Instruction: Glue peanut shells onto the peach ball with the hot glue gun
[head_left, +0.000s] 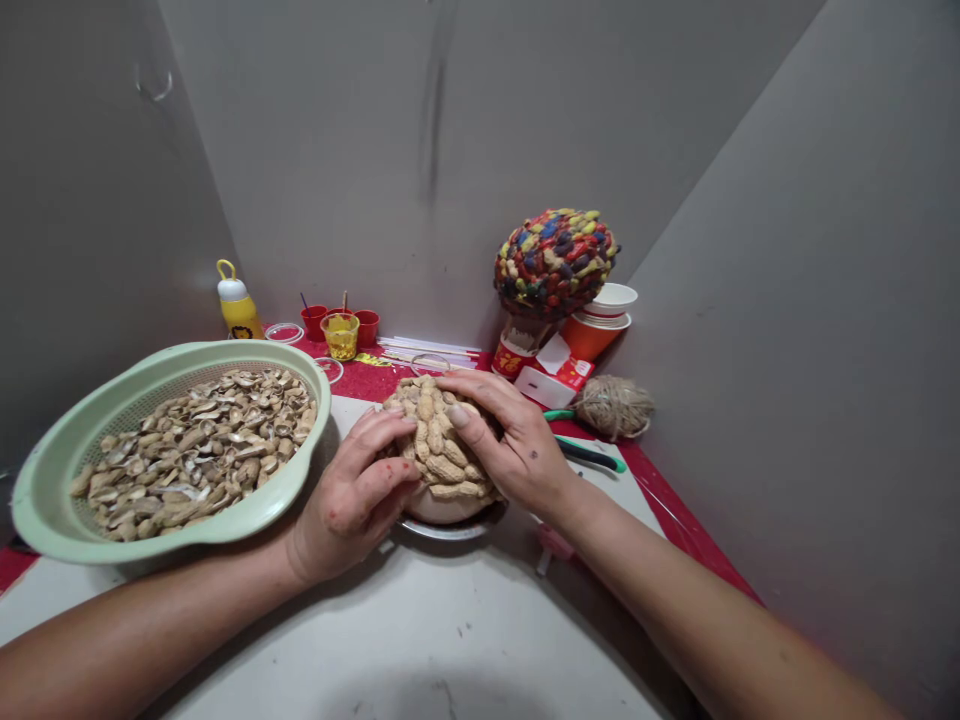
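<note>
In the middle of the table, a rounded form covered with peanut shells (442,450) rests in a shallow metal dish (448,532). Its pale lower part shows bare beneath the shells. My left hand (367,485) is cupped against its left side, fingers bent and the fingertips touching the shells. From the right, my right hand (517,430) curves over the top, with the thumb on the front and the fingers reaching around the far side. Between them, both hands grip the form. Part of its right and back sides is hidden by my right hand.
On the left stands a pale green basin (315,455) with peanut shells. At the back are a yellow bottle (238,305), small paint cups (341,336) and white sticks (427,350). Back right: a multicoloured shell-covered ball (556,262), paper cups (596,330), twine (615,406), green-handled tool (589,455).
</note>
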